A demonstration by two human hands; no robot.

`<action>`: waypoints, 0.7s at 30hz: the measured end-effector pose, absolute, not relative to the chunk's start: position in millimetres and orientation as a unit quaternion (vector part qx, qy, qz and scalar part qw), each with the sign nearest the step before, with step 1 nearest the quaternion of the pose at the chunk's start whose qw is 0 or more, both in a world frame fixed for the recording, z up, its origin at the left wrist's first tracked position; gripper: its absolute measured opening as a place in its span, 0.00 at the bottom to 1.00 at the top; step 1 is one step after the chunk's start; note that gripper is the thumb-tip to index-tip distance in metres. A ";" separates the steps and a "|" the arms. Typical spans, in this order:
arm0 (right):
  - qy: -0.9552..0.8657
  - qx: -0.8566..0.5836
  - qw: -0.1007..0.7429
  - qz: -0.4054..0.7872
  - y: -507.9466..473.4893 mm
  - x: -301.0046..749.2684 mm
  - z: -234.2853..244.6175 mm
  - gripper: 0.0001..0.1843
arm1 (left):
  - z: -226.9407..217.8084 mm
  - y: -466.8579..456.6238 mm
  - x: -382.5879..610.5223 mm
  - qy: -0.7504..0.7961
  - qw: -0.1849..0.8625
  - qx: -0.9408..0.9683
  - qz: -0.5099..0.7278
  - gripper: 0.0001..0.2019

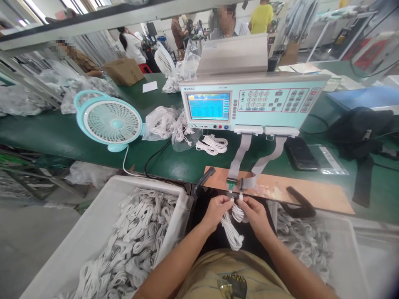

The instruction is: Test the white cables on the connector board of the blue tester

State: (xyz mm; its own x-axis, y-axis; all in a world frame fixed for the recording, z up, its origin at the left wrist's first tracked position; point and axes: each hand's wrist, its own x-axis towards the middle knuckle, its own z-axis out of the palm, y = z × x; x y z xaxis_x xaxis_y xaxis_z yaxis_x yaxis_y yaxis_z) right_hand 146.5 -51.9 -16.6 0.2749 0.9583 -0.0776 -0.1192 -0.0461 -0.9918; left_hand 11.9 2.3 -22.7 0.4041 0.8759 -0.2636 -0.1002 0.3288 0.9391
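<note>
My left hand (218, 209) and my right hand (254, 211) are both pinched on the two plug ends of a coiled white cable (232, 230). The coil hangs down between them over my lap. The plug ends sit at the small test connectors (236, 192) on the front edge of a brown board (280, 189). Two grey ribbon cables (240, 155) run from those connectors up to a pale green tester (249, 104) with a lit blue screen and keypad.
A white bin (93, 232) full of coiled white cables stands at my left; another bin (339, 249) of cables is at my right. On the green bench sit a mint fan (109, 120), bagged cables (162, 122), a loose coil (212, 145), a black phone (301, 153) and a black bag (361, 128). People work behind.
</note>
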 end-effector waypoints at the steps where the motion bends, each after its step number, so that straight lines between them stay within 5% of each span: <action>1: -0.367 -0.547 0.575 0.486 -51.9 146.6 -15.1 0.15 | -21.2 3.3 10.5 0.412 0.691 0.485 0.342 0.10; 7: -0.271 -0.527 0.582 0.557 -48.0 143.1 -7.0 0.17 | -10.9 10.7 3.7 0.361 0.652 0.601 0.290 0.15; 21: -0.320 -0.515 0.566 0.559 -43.9 150.2 -5.5 0.16 | -14.1 5.8 16.5 0.401 0.638 0.508 0.417 0.13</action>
State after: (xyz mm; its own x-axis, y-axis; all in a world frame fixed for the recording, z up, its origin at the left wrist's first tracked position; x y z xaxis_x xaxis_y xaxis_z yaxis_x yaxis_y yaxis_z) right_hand 150.2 -43.9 -5.5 0.1712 0.9618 -0.2135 -0.3025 -0.1549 -0.9405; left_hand 16.5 5.8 -14.1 0.3310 0.9396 -0.0871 -0.1252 0.1352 0.9829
